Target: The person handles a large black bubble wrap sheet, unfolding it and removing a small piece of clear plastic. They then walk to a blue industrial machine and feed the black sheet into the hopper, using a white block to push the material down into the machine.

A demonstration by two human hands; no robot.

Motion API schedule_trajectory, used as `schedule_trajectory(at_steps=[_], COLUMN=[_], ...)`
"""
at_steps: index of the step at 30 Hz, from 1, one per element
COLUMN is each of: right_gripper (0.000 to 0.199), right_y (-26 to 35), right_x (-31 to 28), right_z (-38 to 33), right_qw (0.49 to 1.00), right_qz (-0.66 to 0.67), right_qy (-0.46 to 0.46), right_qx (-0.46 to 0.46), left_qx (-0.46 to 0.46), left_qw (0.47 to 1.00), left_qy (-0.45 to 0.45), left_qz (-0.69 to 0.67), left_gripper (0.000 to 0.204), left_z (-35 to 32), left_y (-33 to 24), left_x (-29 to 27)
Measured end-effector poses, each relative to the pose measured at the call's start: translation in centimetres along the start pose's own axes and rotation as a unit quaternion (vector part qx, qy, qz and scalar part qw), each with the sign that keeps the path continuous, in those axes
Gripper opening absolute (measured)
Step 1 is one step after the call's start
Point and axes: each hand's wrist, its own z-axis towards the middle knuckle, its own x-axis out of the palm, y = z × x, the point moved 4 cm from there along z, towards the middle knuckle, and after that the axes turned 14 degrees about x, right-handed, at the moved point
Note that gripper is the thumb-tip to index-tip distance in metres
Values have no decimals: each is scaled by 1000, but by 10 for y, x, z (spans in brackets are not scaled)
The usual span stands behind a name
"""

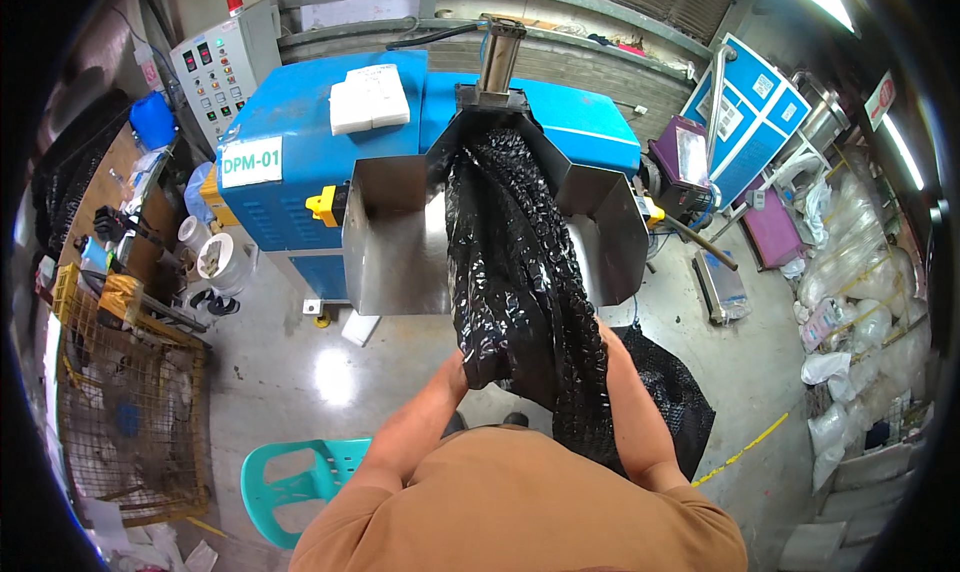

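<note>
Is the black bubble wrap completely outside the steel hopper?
No, the upper part of the black bubble wrap lies in the steel hopper.

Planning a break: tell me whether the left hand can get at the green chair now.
Probably yes: the chair stands beside the left forearm, nothing visible between, though the left hand is at the black plastic.

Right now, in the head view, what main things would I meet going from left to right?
Blue container → grey control panel → white stack → black plastic sheet → lower purple box → clear plastic bags.
</note>
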Motion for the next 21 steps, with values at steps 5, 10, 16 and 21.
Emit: schedule_trajectory(at_steps=[5, 10, 16, 21], right_gripper=[63, 63, 67, 80], right_y=[-60, -112, -112, -84], right_x=[-8, -20, -18, -25], right_z=[-31, -68, -84, -80], right_qw=[999, 996, 979, 957], right_qz=[17, 53, 142, 183], right_qy=[-4, 4, 139, 223], right_qx=[48, 74, 44, 15], left_qx=[-74, -29, -137, -251], left_qw=[985, 987, 958, 926], left_qy=[-36, -97, -251, -266], left_qz=[-149, -122, -23, 92], left_gripper=[43, 43, 40, 38], left_z=[12, 22, 1, -8], left_y=[54, 66, 52, 22], left_x=[-8, 2, 16, 9])
